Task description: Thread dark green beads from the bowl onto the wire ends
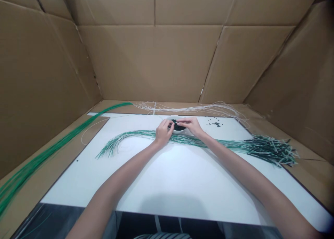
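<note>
Both hands meet over a white bowl (pixel 188 131) filled with small black bead-like pieces (pixel 179 127). My left hand (pixel 163 130) is closed in a pinch at the bowl's left side, with a thin white strand (pixel 175 123) at its fingertips. From the right, my right hand (pixel 192 125) reaches over the bowl, its fingertips pinched by the strand's end; what they hold is too small to make out. Beneath the wrists lies a long bundle of green strands (pixel 229 145), its right end thick with dark pieces (pixel 271 150).
Loose black pieces (pixel 216 123) lie scattered right of the bowl on the white board (pixel 167 183). A bundle of white strands (pixel 188 109) runs along the back. Green strands (pixel 65 139) extend down the left side. Cardboard walls (pixel 156 61) enclose the back and sides.
</note>
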Action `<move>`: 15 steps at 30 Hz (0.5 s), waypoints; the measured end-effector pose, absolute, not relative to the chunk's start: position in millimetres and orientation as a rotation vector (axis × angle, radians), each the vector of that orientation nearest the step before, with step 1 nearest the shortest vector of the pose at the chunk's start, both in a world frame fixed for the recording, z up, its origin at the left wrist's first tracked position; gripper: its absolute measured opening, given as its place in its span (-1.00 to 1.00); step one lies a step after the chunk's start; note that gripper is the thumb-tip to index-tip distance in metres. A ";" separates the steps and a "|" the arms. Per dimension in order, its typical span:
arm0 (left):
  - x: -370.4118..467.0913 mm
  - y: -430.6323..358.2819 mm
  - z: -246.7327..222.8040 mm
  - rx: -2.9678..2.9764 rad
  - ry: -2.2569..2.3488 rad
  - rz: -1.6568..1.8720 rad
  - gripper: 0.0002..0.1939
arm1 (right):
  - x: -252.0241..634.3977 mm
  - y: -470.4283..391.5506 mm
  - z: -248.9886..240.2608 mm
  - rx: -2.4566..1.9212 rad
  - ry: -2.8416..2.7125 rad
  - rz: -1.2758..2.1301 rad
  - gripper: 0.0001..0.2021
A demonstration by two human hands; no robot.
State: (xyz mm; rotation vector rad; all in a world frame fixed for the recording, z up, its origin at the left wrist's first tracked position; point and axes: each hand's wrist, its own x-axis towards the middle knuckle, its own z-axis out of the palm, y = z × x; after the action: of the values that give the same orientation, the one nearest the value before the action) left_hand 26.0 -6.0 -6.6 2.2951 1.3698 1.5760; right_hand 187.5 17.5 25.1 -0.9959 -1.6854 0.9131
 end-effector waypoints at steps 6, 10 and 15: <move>26.1 -6.8 -6.2 2.303 1.367 1.569 -0.86 | 187.7 18.3 23.8 -1.008 -1.683 0.924 -0.73; 25.9 -6.7 -6.1 2.317 1.371 1.565 -0.86 | 187.4 17.5 24.5 -1.001 -1.691 0.916 -0.73; 25.8 -6.9 -6.4 2.334 1.372 1.557 -0.87 | 188.4 17.3 25.3 -0.980 -1.711 0.907 -0.75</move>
State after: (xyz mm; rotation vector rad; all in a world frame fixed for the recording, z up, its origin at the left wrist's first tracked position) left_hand 25.8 -6.9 -6.4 2.3344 1.3724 1.5566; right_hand 188.4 17.3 25.3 -0.9796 -1.7110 0.9071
